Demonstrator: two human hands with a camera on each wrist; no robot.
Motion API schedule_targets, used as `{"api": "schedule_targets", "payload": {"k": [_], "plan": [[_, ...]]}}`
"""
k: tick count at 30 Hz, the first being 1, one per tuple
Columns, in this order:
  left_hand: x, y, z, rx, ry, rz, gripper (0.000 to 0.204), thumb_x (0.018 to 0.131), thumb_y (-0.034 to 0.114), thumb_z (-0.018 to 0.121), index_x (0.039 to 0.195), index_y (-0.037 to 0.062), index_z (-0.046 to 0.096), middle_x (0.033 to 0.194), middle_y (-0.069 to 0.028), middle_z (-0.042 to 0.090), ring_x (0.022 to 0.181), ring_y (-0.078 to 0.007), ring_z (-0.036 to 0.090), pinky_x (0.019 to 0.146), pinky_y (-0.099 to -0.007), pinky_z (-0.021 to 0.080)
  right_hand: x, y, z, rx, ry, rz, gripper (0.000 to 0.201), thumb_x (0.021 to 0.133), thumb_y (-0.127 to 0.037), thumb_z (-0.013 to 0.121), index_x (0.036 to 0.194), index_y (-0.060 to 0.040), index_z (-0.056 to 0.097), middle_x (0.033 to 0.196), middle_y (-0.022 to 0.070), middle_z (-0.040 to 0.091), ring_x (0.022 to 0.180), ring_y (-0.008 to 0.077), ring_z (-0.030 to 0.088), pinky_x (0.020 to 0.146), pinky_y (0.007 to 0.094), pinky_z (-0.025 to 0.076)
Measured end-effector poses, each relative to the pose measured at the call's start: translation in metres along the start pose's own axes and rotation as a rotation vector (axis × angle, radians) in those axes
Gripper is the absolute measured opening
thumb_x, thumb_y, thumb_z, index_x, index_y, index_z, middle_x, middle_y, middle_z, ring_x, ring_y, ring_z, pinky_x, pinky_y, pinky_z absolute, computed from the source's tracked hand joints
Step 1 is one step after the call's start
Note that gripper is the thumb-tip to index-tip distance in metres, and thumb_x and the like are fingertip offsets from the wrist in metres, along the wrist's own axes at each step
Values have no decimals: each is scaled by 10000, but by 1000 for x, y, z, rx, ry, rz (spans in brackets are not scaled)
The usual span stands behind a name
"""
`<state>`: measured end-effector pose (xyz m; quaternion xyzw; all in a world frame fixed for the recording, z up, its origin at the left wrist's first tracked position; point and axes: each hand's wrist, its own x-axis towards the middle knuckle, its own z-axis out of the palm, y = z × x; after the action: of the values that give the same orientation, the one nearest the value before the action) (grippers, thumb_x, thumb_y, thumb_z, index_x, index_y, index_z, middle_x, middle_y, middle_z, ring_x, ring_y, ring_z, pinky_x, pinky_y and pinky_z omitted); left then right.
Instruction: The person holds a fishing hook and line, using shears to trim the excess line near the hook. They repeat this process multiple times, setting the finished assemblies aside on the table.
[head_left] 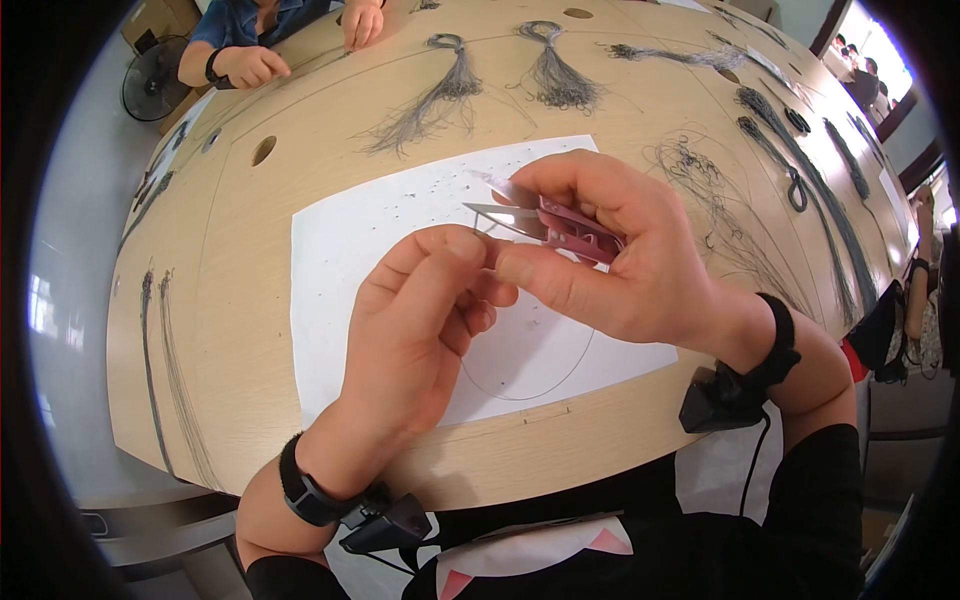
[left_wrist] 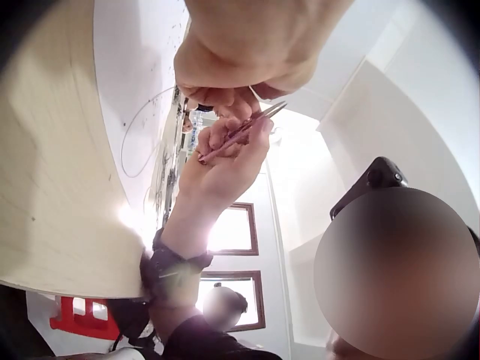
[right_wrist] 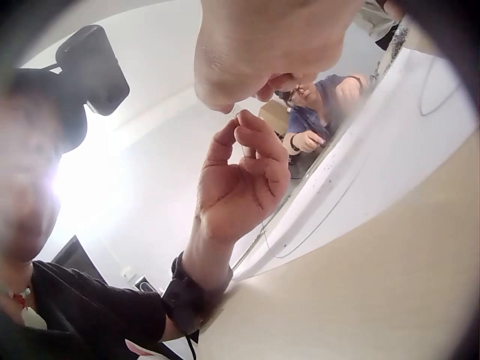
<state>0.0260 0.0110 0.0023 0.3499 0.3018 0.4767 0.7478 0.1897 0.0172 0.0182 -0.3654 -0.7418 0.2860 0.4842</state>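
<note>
My left hand (head_left: pixel 410 325) pinches a thin grey cord (head_left: pixel 515 399) between thumb and forefinger, above a white sheet of paper (head_left: pixel 330 270). From the fingers the cord hangs in a wide loop over the sheet. Pink-handled thread snips (head_left: pixel 580 232) lie in the grip of my right hand (head_left: pixel 640 255), blades apart and pointing left. A short end of cord rises from the left fingertips beside the lower blade. The right thumb reaches close to the left fingertips. In the left wrist view, the snips (left_wrist: pixel 232 141) show along the right fingers.
Small dark bits (head_left: pixel 405 195) are scattered over the paper. Looped cord bundles (head_left: pixel 455 80) lie behind it, tangled strands (head_left: pixel 715 205) and long dark bundles (head_left: pixel 815 185) to the right. More strands (head_left: pixel 155 340) lie at left. Another person's hand (head_left: pixel 250 67) works across the table.
</note>
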Motion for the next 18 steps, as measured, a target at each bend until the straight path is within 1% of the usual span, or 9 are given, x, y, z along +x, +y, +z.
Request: {"api": "schedule_targets", "payload": {"k": [2,4,6,8,10,12,15,17,18], "plan": [[-1,-2,2,27,19,5,104,798,142,500,827,46,526,756,-32,557,666,-98,512,564,-189,371,0,-3,-1,25,-72,95,247,684,-159,636,820,22,538,638,39,517,568,68,466,517,195,411],[-2,-4,3,54,37,11,93,795,129,506,824,43,530,751,-29,556,667,-96,512,563,-187,369,-2,-5,2,56,-65,125,229,686,-146,627,813,24,540,632,41,517,566,71,469,512,198,408],[-1,-6,1,133,-32,104,100,790,126,521,830,36,535,766,-31,563,672,-89,513,565,-186,369,-3,-3,4,86,-58,153,211,687,-132,619,805,26,542,626,43,517,563,74,473,508,201,405],[-2,-5,1,188,-38,94,107,787,126,527,834,31,536,779,-35,568,672,-90,515,566,-185,370,-4,3,5,71,-20,103,186,680,-104,602,797,27,541,625,63,520,549,93,481,503,209,405],[-2,-5,2,243,-44,84,115,784,127,533,838,26,537,792,-39,573,673,-91,518,566,-185,371,-3,1,2,43,-42,80,181,675,-91,593,801,25,537,627,72,520,547,104,487,505,213,409],[-3,-5,2,311,-34,134,123,780,126,540,843,21,540,811,-47,580,670,-97,524,563,-185,376,-3,1,0,16,-65,56,177,670,-78,584,805,24,533,629,81,521,545,115,493,506,217,413],[-4,-7,2,306,-39,168,122,779,124,541,843,20,539,801,-46,581,668,-96,524,559,-185,379,-3,1,0,-56,-83,-10,184,667,-80,586,813,14,525,631,80,520,541,129,496,510,223,418],[-4,-6,2,295,-24,171,121,782,128,536,842,23,539,803,-45,580,669,-92,523,557,-185,378,-4,2,1,-94,-54,-91,147,671,-33,536,814,-3,522,636,0,493,536,47,409,477,176,346],[-3,-6,2,285,-10,174,120,785,133,531,841,27,539,804,-44,580,670,-89,521,554,-185,378,-4,3,1,-94,-54,-92,147,671,-33,536,814,-3,522,636,0,493,536,47,409,477,176,346]]}}
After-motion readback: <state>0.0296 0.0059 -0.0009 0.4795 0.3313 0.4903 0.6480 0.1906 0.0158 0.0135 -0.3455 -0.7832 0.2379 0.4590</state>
